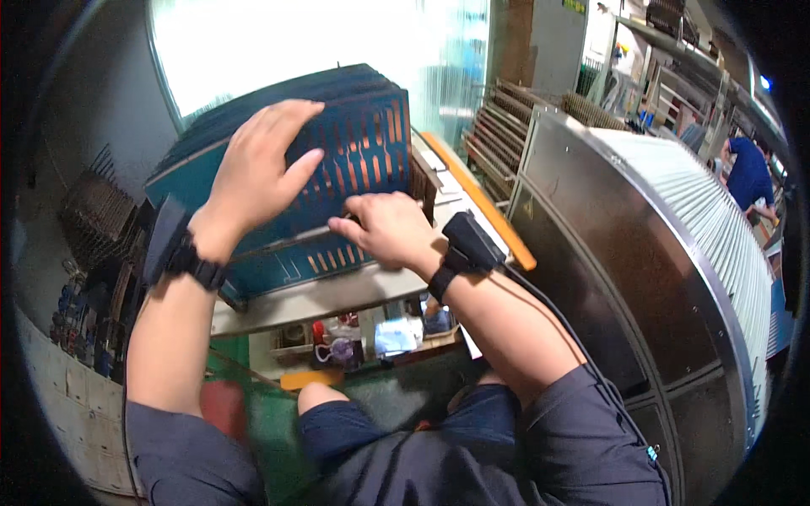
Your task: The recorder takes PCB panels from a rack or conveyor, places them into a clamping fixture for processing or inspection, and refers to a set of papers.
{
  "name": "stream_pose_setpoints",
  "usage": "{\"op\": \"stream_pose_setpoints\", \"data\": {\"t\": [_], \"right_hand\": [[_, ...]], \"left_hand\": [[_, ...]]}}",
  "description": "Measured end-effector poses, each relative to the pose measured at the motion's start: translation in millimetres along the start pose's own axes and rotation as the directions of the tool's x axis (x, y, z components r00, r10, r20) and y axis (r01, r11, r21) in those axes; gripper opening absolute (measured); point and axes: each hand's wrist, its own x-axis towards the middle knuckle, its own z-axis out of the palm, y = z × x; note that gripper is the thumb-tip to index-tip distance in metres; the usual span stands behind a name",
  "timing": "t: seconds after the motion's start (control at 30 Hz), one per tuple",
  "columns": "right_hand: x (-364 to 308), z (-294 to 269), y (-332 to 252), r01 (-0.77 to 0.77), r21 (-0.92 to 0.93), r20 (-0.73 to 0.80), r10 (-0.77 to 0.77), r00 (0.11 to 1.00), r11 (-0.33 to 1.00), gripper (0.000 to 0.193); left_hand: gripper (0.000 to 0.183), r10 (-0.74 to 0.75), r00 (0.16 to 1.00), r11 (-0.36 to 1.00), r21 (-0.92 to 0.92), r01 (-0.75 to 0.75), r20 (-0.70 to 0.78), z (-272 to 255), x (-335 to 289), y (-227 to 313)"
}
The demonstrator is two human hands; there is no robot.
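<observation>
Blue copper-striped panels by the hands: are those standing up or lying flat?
Standing up: the front one of the blue panels shows its broad striped face, with more top edges lined up behind it.

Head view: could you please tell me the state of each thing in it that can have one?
Left hand: open, thumb apart from fingers.
Right hand: fingers curled; whether it holds anything, I cannot tell.
Blue boards: standing on edge, one behind another.
Wrist straps: fastened, one on each wrist.
Lower shelf: loaded with small things.
Window: brightly lit; open or shut, cannot tell.
White slats: in a row, close together.
</observation>
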Motion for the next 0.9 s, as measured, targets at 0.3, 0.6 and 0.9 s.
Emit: {"op": "stream_pose_setpoints", "data": {"t": [0.3,0.6,0.9], "right_hand": [[-3.1,7.2,22.9,0.083,0.171,-0.054,-0.075,0.996,0.982,0.051],[48.1,-25.6,55.9,-0.132,0.373,-0.407,0.290,0.866,0.918,0.048],[30.5,-21.4,46.2,-0.190,0.196,-0.508,0.265,0.819,0.962,0.056]], "left_hand": [[0.055,-0.191,0.967,0.932,0.279,0.232,-0.167,-38.1,-72.9,-64.5],[0.060,-0.888,0.450,0.453,-0.339,0.825,-0.090,-56.4,-205.5,-145.2],[0.045,-0.838,0.453,0.509,-0.136,0.850,-0.303,-42.9,-194.1,-117.6]]}}
